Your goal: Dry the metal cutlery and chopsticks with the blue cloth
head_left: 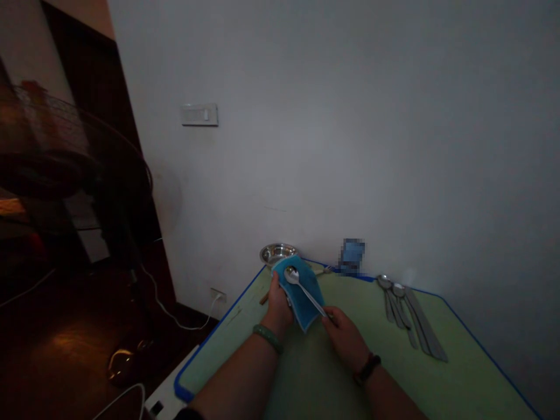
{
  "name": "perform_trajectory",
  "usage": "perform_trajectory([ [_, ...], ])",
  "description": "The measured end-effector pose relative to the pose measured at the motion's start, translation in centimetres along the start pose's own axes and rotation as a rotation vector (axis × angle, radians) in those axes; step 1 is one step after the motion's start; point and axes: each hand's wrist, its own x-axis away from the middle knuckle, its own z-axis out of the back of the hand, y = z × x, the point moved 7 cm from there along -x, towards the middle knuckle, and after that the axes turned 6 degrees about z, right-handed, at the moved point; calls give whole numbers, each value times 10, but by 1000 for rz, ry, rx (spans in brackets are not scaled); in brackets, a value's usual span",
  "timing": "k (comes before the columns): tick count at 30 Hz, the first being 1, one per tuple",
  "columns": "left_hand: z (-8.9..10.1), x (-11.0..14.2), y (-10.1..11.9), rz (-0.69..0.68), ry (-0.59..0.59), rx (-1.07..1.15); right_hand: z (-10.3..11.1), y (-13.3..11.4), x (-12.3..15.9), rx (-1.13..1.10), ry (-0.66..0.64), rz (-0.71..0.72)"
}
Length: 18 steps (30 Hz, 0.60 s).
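We're gripping the blue cloth (311,283) in our left hand (279,306), metal spoon (291,274) over it, right hand (346,336) pinching the handle!

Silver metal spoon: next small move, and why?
Probably fold the white-edged blue cloth over the head of the silver metal spoon: the left hand holds the cloth behind the head, the right hand grips the handle, and the head's near side is uncovered.
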Motion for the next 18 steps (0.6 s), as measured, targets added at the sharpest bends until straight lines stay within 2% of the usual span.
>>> perform_trajectory([
  [7,11,-1,1,-27,30,6,2,-1,1,70,13,37],
  [11,8,4,1,-18,13,29,0,-4,1,171,-39,69],
  [18,3,12,0,-3,51,24,2,-2,2,174,-16,33],
])
